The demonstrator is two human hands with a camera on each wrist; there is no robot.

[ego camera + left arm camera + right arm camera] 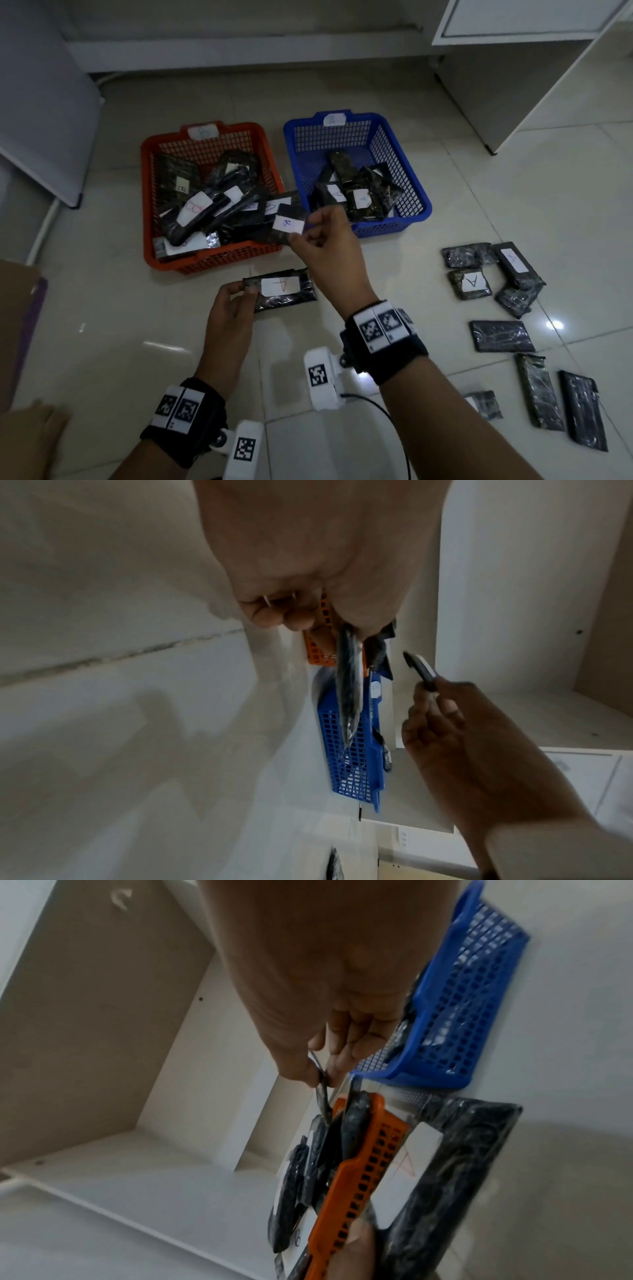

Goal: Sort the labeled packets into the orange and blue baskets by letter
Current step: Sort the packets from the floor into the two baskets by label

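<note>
Overhead, two bare hands work above a tiled floor (394, 274). The right hand (329, 246) pinches a dark wrapped packet (286, 224) by its corner between thumb and fingertips — its grip pressed onto the wrapper — and holds it over the near right corner of the orange basket (205, 263). The white label on that packet appears to read B. The orange basket, tagged with a B card at its far rim, is heaped with dark packets.

The left hand (227, 308) grips the end of a second packet (284, 287), label A showing, held level just in front of the orange basket; fingers and thumb curl round its edge.

The blue basket (416, 192) stands just to the right of the orange one — it carries an A card and holds a smaller pile of packets.

More packets (493, 274) lie loose on the floor to the right, some showing an A, others label-down. Both wrists wear black bands (387, 339) with square printed markers.
</note>
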